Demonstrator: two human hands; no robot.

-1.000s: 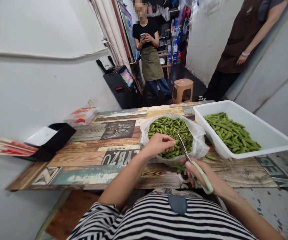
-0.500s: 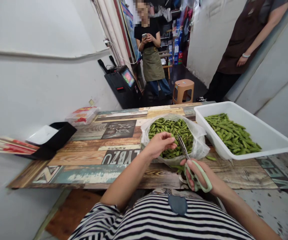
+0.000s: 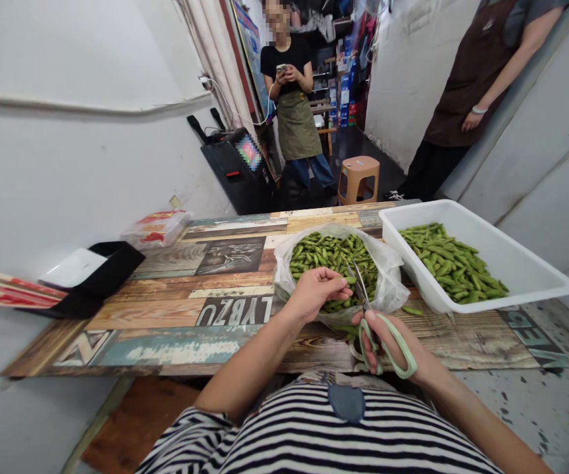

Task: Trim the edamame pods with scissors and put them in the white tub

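Over a clear plastic bag (image 3: 394, 289) full of green pods (image 3: 317, 253), my left hand (image 3: 318, 291) pinches one green pod (image 3: 350, 280) between thumb and fingers. My right hand (image 3: 397, 342) is wrapped round the pale green handles of a pair of scissors (image 3: 401, 349). The scissors' blades are apart, and they point away from me, close to the right end of the held pod. To the right of the bag stands a white tray (image 3: 536, 280) with a heap of green pods (image 3: 455, 266) in it. A loose pod (image 3: 412, 311) lies on the table between bag and tray.
The wood-patterned table (image 3: 166, 313) carries a black holder (image 3: 116, 270) with chopsticks (image 3: 12, 293) and a plastic package (image 3: 156, 228) at the left. Beyond it are an orange stool (image 3: 358, 179), a black machine (image 3: 238, 174) and two standing people, one with a phone.
The scissors' blades have opened wider. The held pod now shows more clearly beyond my left fingertips. The whole view has shifted slightly, with the table's objects a little further left.
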